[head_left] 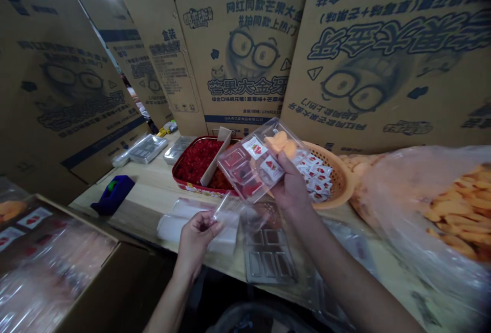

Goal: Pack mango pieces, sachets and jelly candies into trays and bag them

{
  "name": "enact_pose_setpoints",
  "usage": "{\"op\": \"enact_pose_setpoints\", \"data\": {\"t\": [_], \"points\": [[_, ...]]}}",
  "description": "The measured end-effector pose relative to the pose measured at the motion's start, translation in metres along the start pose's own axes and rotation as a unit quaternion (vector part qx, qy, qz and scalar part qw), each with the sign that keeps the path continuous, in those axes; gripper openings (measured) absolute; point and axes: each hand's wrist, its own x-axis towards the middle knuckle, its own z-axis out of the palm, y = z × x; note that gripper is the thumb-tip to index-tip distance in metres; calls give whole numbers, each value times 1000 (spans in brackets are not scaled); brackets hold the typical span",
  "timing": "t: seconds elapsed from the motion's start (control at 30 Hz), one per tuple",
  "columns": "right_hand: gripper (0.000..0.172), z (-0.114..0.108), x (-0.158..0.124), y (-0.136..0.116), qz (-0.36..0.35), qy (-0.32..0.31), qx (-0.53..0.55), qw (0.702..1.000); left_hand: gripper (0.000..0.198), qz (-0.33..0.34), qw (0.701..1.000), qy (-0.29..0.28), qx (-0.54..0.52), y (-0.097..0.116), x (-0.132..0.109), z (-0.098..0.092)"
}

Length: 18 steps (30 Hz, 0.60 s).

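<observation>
My right grip [290, 182] is closed around a clear plastic tray [245, 167] and holds it tilted above the desk [153, 192]. Inside the tray I see red-printed sachets [270, 167] and orange pieces [280, 142]. My left grip [195, 238] is closed too: the thumb and fingers pinch a small clear film [223, 210], close to the lower edge of the tray.

Under the tray is a red tub of red food [197, 164] with a cardboard divider [217, 156]. To the right, an orange basket [337, 174] holds many white sachets [312, 177], and a big plastic bag of orange pieces [456, 215] lies at the desk's end. More empty-looking trays [266, 256] lie on the desk, and a blue tape dispenser [113, 195] stands to the left.

The main risk, I think, is the tilt. If the tray is not sealed, the loose pieces may slide out and drop into the tub or onto the desk. The thin film is also slippery, so a weak pinch may lose it.

It is hard to see whether the tray has a closed lid, because the plastic shines. My fingers hide most of the film, so I cannot tell its real shape. The open box [57, 266] at lower left is cut off by the picture, and the bag is blurred.
</observation>
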Motion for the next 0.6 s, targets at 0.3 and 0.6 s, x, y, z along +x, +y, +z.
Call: {"op": "enact_pose_setpoints", "data": {"t": [0.3,0.6], "points": [[19,-5,3,13,-73,-20,-10,997,33,-23,999,-7,-33,-2,-6,1],[40,-2,6,27,-120,-59,-1,991,31,-16,998,3,-64,-6,-9,2]]}}
